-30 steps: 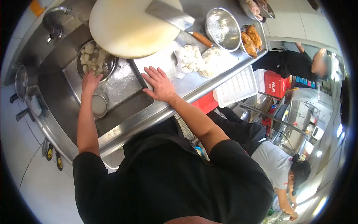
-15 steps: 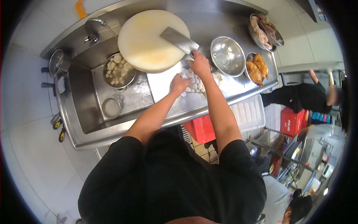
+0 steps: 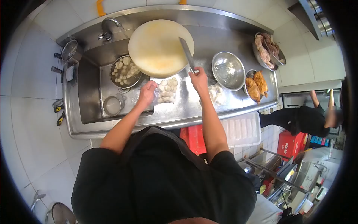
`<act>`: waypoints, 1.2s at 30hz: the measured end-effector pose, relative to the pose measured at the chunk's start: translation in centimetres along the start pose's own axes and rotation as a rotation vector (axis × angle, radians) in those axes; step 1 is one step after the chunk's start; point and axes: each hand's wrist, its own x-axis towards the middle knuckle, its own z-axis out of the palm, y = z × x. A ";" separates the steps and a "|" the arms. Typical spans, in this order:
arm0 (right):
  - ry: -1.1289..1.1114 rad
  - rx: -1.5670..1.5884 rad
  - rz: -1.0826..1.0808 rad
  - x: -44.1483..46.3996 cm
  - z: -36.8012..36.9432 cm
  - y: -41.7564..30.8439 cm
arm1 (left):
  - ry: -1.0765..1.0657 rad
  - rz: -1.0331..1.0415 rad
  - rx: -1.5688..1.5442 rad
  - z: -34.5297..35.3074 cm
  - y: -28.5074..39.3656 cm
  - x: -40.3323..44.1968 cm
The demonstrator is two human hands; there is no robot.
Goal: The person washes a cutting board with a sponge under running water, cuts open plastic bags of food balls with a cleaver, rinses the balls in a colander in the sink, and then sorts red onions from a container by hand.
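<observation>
My right hand is closed round the handle of a cleaver, whose blade points away from me over the right edge of a thick round chopping board. Between my hands, on the steel counter, lies a clear plastic bag of pale, round balls. My left hand is closed at the bag's left side and appears to pinch its plastic. Just left of it, a pot of similar pale balls in liquid stands in the sink.
A steel bowl stands right of the cleaver, beside a bowl of browned poultry. Raw meat fills bowls at the back right corner. Water runs from the tap. A person in black stands at the far right.
The cleaver has swung from pointing left to pointing away, its blade now nearly edge-on. My left hand has moved left with the bag, baring its balls. The camera view has shifted.
</observation>
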 end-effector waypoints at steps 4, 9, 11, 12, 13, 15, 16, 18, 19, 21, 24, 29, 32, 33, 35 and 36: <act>-0.104 0.440 0.080 -3.0 0.1 1.1 | 0.115 -0.034 -0.035 -4.3 4.5 0.3; -0.143 0.500 0.225 -4.3 1.0 2.1 | 0.268 -0.243 -0.758 -5.2 6.3 2.7; -0.059 0.377 0.217 -4.3 1.4 1.4 | 0.290 -0.238 -0.710 -3.9 4.5 4.7; -0.032 0.320 0.218 -4.8 1.3 -0.1 | 0.303 -0.238 -0.687 -3.3 4.0 5.3; -0.005 0.263 0.219 -5.1 1.3 -1.4 | 0.267 -0.228 -0.566 -2.9 4.2 5.3; -0.020 0.306 0.116 -5.3 2.1 -2.8 | 0.190 -0.209 -0.325 -2.1 4.4 5.5; -0.028 0.326 0.068 -5.5 2.5 -3.5 | 0.145 -0.207 -0.231 -2.3 4.7 5.5; -0.060 0.355 -0.019 -5.6 3.5 -5.4 | 0.163 -0.211 -0.151 -2.4 5.7 5.1; -0.078 0.371 -0.066 -5.6 4.1 -6.7 | 0.175 -0.210 -0.109 -2.5 6.0 5.0; -0.089 0.351 -0.105 -5.3 5.3 -8.4 | 0.132 -0.210 -0.145 -2.4 5.0 4.8; -0.092 0.299 -0.238 -3.5 7.9 -8.8 | 0.096 -0.152 -0.144 -1.9 3.3 4.7; -0.016 0.109 -0.355 -1.1 11.7 -6.2 | 0.100 -0.147 -0.089 -1.6 3.3 4.5; 0.058 -0.052 -0.471 -0.6 12.5 -5.1 | 0.103 -0.101 -0.072 -1.7 2.0 4.8; 0.011 0.008 -0.409 -0.7 12.3 -5.6 | 0.109 -0.096 -0.054 -1.8 1.9 4.8; -0.078 0.125 -0.278 -1.0 11.2 -7.2 | 0.113 -0.086 -0.016 -1.7 2.1 4.7; -0.057 0.156 -0.272 -1.6 10.7 -8.5 | 0.113 -0.094 -0.019 -1.8 2.3 4.7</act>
